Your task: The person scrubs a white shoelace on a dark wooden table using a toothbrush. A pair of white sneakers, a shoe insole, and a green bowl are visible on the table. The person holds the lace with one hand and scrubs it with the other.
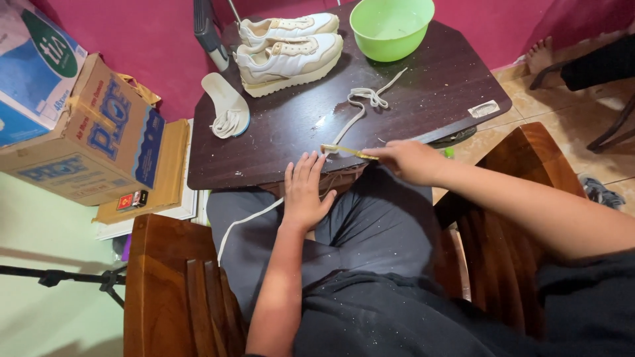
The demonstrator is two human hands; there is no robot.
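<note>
Already we have the insole out with one lace heaped on it, and both cream shoes stand unlaced. Our left hand, fingers spread, pins the other shoelace at the table edge; our right hand pinches a yellow brush. Scrubbing looks unfinished.

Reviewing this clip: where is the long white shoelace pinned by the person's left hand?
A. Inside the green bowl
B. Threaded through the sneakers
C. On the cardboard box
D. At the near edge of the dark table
D: the left hand presses the white shoelace flat at the dark table edge, while the right hand holds a small yellow brush against it.
</note>
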